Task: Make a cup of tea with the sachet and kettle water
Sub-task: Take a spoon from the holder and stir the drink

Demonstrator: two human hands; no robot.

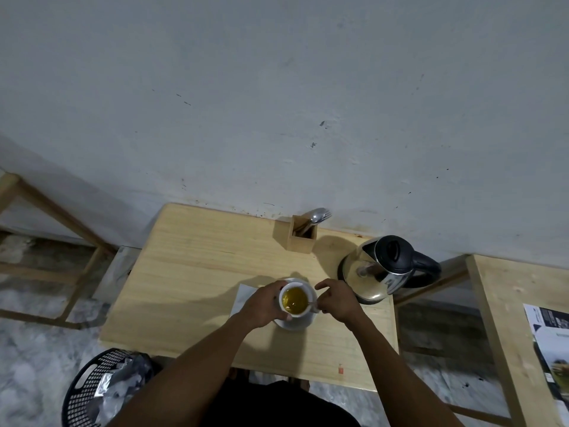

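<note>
A white cup (295, 300) filled with yellow-brown tea stands on a white saucer (298, 324) on the wooden table (191, 272). My left hand (264, 305) wraps around the cup's left side. My right hand (338, 302) pinches the handle of a small spoon (310, 303) whose bowl dips into the tea. A steel kettle (381, 269) with a black lid and handle sits on its base just right of my right hand. No sachet can be made out on the table.
A wooden holder (300, 234) with spoons and a fork stands by the wall. A white paper (243, 295) lies under my left hand. A black basket (101, 389) with wrappers sits on the floor at lower left. Another table (505, 318) with leaflets is at right.
</note>
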